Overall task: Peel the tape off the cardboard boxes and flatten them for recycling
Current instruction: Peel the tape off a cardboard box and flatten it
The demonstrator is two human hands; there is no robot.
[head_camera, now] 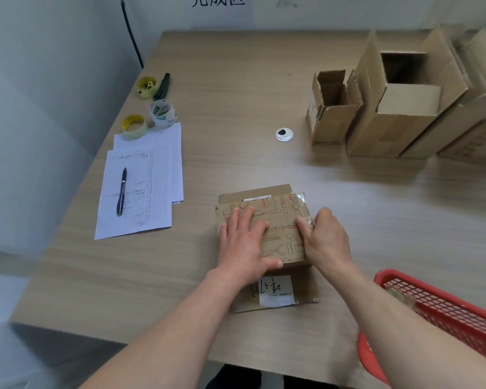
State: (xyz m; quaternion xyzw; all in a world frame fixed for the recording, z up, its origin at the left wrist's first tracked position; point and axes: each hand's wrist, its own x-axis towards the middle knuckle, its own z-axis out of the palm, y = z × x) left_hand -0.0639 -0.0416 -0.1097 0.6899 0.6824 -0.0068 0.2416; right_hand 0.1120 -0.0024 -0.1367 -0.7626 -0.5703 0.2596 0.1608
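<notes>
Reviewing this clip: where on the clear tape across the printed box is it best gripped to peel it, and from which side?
Probably pinch the clear tape at its wrinkled end on the printed box's right edge, coming from the right. It looks crinkled there, the right hand is already on it, and the left hand presses the box flat.

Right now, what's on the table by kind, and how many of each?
Cardboard boxes: 5 visible (printed box being pressed, flattened box beneath, three open boxes)
Tape rolls: 3
Pens: 1
Red baskets: 1
Total: 10
</notes>
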